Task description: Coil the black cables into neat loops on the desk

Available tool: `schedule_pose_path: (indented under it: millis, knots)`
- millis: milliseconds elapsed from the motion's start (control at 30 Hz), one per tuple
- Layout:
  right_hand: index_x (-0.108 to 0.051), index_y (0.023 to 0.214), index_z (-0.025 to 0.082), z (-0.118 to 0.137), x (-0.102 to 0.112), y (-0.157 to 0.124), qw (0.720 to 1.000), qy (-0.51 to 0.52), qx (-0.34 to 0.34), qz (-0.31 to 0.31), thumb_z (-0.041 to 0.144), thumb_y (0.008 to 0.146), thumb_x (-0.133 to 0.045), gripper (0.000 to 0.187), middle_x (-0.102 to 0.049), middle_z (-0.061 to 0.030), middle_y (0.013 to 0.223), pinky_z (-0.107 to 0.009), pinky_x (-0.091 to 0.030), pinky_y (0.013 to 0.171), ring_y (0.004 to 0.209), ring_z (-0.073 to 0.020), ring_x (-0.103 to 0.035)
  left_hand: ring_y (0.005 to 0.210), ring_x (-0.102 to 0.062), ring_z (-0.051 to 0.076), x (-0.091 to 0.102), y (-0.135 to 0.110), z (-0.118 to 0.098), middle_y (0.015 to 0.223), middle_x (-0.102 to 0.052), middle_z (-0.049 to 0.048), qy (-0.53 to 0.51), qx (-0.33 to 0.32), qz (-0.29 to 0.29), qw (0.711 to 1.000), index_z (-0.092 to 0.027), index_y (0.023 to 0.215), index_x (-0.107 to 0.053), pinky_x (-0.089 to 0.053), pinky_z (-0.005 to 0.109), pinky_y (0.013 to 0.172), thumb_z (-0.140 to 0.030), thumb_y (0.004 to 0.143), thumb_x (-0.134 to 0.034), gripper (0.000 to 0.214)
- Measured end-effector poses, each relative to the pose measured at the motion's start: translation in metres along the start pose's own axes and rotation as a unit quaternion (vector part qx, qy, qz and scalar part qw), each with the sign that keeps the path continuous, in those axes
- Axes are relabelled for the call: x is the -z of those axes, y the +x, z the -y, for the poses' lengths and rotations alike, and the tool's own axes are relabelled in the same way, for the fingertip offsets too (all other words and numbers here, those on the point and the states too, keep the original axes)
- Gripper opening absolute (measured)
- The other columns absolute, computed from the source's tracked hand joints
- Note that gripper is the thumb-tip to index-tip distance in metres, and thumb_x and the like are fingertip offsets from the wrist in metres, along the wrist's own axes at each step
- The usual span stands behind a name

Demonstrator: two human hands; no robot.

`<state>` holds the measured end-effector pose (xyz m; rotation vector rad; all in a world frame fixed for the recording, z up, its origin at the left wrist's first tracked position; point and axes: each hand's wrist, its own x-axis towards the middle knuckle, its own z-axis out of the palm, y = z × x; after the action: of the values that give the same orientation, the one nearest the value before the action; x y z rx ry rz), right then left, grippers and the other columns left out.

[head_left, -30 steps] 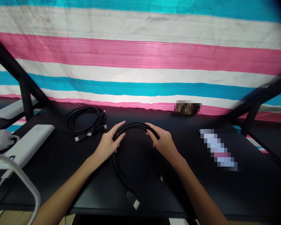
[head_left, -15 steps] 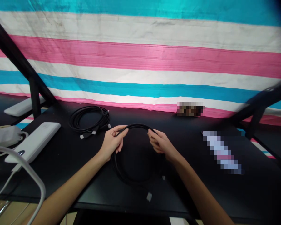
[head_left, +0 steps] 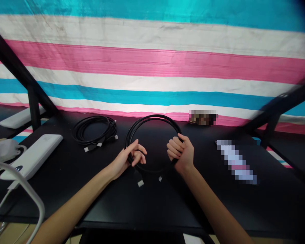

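Note:
A coiled black cable point(head_left: 155, 116) forms a loop above the black table, held between both hands. My right hand point(head_left: 183, 152) is closed in a fist around the loop's right side. At the left side, my left hand point(head_left: 128, 157) has the cable loosely in the crook of its thumb, with its fingers curled toward the loop's middle. Two white-tipped ends hang at the bottom of the loop, one a connector point(head_left: 140, 183), the other a smaller tip point(head_left: 160, 178). A second coiled black cable point(head_left: 91, 140) lies to the left, its pale connector ends toward me.
White power banks point(head_left: 40, 152) and a white adapter point(head_left: 5, 149) with a white cord stand on the left. Two blurred-out items, one flat point(head_left: 236, 162) and one small point(head_left: 203, 117), lie right and back. Striped sheeting point(head_left: 152, 64) hangs behind the black table point(head_left: 152, 210).
The cable loop has swung up, its top now farther back. My right hand moved from a fingertip hold to a fist. The dangling ends shifted left and away from me.

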<state>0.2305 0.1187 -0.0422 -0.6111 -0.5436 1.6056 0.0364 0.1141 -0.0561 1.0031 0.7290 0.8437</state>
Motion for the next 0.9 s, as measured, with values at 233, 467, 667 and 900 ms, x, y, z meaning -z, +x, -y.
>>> schedule_pose_path:
  millis: [233,467,667,900]
  knots:
    - [-0.011,0.046,0.021,-0.006,0.004,0.001,0.999,-0.003,-0.051,0.010,0.023,0.073,-0.053,0.050,-0.012,0.0097,0.039,-0.013,-0.014,0.025,0.035,-0.0049,-0.003,0.055,-0.051,0.015,0.006,0.005,0.008,0.055,-0.054,0.0027,0.100,0.015,0.008,0.995,-0.015,0.075,-0.063,-0.039,0.026,0.058,-0.057,0.086,-0.027,0.057]
    - [-0.022,0.047,0.020,0.002,0.000,0.001,0.996,-0.026,-0.075,0.032,0.024,0.074,-0.054,0.041,-0.017,0.0097,0.043,-0.012,-0.014,0.026,0.036,-0.0042,-0.006,0.042,-0.037,0.008,0.011,0.004,0.005,0.048,-0.037,-0.0087,0.207,-0.091,-0.201,0.953,-0.018,0.099,-0.054,-0.029,0.018,0.042,-0.045,0.081,-0.050,0.032]
    - [-0.055,0.086,0.018,-0.005,0.000,0.002,0.983,-0.169,-0.039,-0.054,0.031,0.072,-0.058,0.019,-0.031,0.0118,0.047,-0.012,-0.017,0.026,0.032,-0.0019,-0.014,0.039,-0.041,0.008,0.021,0.006,0.002,0.047,-0.044,-0.0092,0.251,-0.143,-0.231,0.929,-0.018,0.120,-0.042,-0.034,0.018,0.042,-0.040,0.083,-0.050,0.045]
    - [-0.047,0.121,0.025,-0.013,0.011,0.003,0.882,-0.433,0.152,-0.109,0.032,0.074,-0.062,0.049,-0.049,0.0062,0.062,-0.018,-0.036,0.026,0.032,-0.0040,-0.036,0.037,-0.042,0.009,0.022,0.007,0.005,0.043,-0.046,-0.0083,0.274,-0.109,-0.191,0.936,-0.016,0.126,-0.044,-0.034,0.018,0.041,-0.043,0.082,-0.049,0.052]
